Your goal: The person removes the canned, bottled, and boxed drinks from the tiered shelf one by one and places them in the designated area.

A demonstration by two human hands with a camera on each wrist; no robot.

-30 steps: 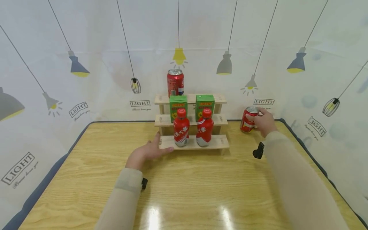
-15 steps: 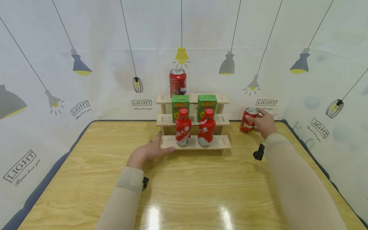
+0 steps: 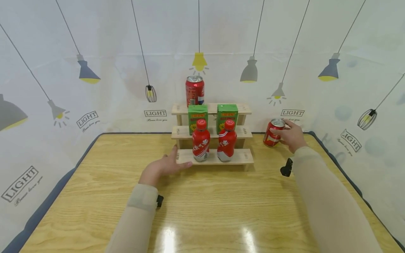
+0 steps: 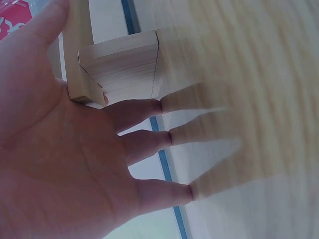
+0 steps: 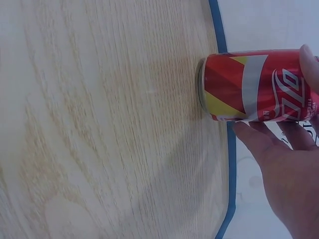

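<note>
One red can [image 3: 272,133] at the right rear of the worktop [image 3: 202,211], apart from the wooden rack [image 3: 243,156] and to its right, pinched between thumb and fingers of the right hand [image 3: 291,135]; cannot tell whether its base touches down. Left hand [image 3: 164,166] spread at the rack's left end, lowest step's corner in the crook of the thumb. Two red bottles [image 3: 201,144] stand on that step, two green cartons [image 3: 227,113] on the middle one, a second red can [image 3: 194,92] on top, left of centre.

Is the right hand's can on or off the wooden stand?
Off: the right hand holds the can beside the wooden stand, with table showing between.
</note>
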